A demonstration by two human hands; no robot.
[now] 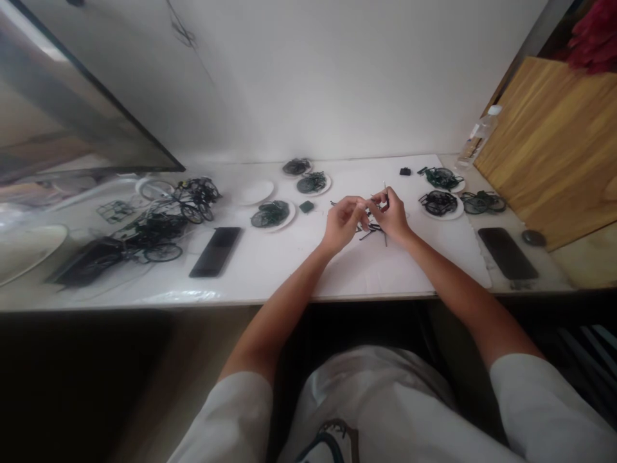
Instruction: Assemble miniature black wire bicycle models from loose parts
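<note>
Over the white sheet (400, 263), my left hand (344, 222) and my right hand (391, 215) meet at the fingertips. The left fingers are closed in a pinch, on a small part I cannot make out. A small screwdriver (386, 195) with a dark handle and thin metal tip points up from my closed right hand. Thin black pieces (373, 231) lie beneath and around the fingers. Nearest on the left is a small green block (306, 206), beside a plate (292, 212) of dark green model bicycle parts (270, 214).
More part plates stand at the back (329, 183) and right (461, 206). Miniature bicycles (187, 196) crowd the left, near a phone (215, 252). Another phone (507, 253), a round dark object (534, 238), a bottle (478, 136) and a wooden board (554, 148) are on the right.
</note>
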